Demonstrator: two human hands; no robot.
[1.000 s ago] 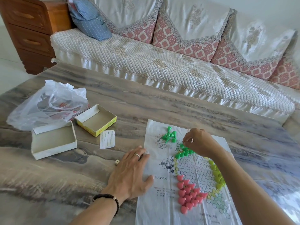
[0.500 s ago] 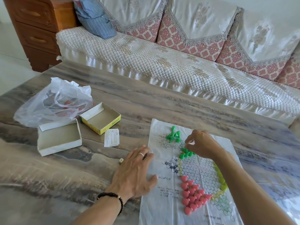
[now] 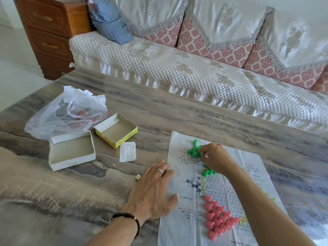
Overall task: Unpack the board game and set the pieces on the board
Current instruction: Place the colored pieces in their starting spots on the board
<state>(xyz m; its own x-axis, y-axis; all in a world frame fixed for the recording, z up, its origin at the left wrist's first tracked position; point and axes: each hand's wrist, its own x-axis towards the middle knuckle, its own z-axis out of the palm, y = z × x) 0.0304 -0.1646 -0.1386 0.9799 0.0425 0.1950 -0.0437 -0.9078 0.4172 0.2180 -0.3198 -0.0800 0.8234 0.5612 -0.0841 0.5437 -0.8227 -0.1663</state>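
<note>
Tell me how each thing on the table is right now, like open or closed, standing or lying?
White box: open, empty.
Yellow box: open, empty.
Plastic bag: crumpled, mouth open.
Paper slip: lying flat.
Board sheet: unfolded, flat.
Pink pieces: grouped on the board.
Loose green pieces: piled, tipped over.
Dice: on the table.
Left hand: flat, pressing the sheet's edge.
Right hand: fingers curled at the green pile.

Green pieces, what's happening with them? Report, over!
Right hand fingers in the loose green pile. Left hand flat, pinning the paper board. Nothing blocking.
</note>
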